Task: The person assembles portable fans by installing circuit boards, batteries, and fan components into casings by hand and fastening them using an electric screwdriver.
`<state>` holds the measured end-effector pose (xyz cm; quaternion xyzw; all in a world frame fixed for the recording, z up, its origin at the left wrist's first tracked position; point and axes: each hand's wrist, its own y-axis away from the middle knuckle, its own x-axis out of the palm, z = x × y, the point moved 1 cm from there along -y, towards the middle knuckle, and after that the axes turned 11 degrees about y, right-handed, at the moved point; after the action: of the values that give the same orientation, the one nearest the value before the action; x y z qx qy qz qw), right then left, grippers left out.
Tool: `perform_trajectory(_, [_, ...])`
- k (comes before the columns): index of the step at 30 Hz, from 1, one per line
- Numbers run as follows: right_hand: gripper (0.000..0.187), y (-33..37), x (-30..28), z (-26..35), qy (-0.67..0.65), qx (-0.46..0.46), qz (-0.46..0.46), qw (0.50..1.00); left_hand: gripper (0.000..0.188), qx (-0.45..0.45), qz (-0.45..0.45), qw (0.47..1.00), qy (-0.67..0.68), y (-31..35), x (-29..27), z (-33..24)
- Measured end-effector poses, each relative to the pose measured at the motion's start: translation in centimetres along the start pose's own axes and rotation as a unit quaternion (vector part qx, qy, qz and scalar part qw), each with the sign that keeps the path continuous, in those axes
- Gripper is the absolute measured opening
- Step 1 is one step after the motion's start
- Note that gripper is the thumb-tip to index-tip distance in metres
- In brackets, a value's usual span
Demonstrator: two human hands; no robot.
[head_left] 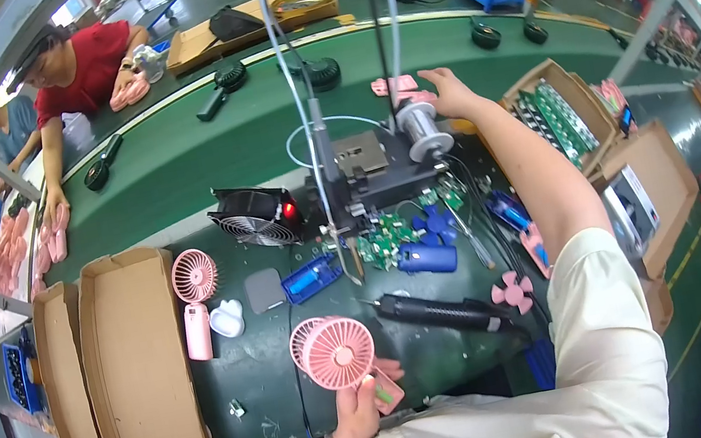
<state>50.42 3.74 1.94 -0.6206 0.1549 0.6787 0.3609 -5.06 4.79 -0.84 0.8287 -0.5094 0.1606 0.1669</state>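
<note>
My left hand (356,417) is closed around the handle of a pink handheld fan (339,353), low over the front of the bench. The handle's casing is open, and a green circuit board (388,392) shows inside. My right arm stretches far forward to the green conveyor belt. There my right hand (451,95) has its fingers extended beside pink plastic casing parts (395,85); whether the fingertips touch them I cannot tell. A solder wire spool (424,131) stands just below that hand. Nearer on the bench lies a black electric screwdriver (442,312).
A soldering stand (359,161) with hanging cables rises mid-bench beside a black cooling fan (256,217). Loose circuit boards (387,239), blue casings (427,258) and a pink fan blade (512,293) lie about. Cardboard trays (142,378) stand left, a box of boards (553,117) right. A co-worker (83,74) handles pink parts.
</note>
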Motion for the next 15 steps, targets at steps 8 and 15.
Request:
perform_trajectory(8, [0.066,-6.8,5.6,-2.0,0.056,-0.187,0.048,0.980,0.035,-0.097,0.013,0.990,0.096,-1.2,-0.2,-0.9])
perform_trajectory(15, [0.029,-4.4,1.8,1.0,0.015,0.037,-0.076,0.996,0.045,-0.027,0.018,0.999,0.012,-1.2,-0.4,0.0])
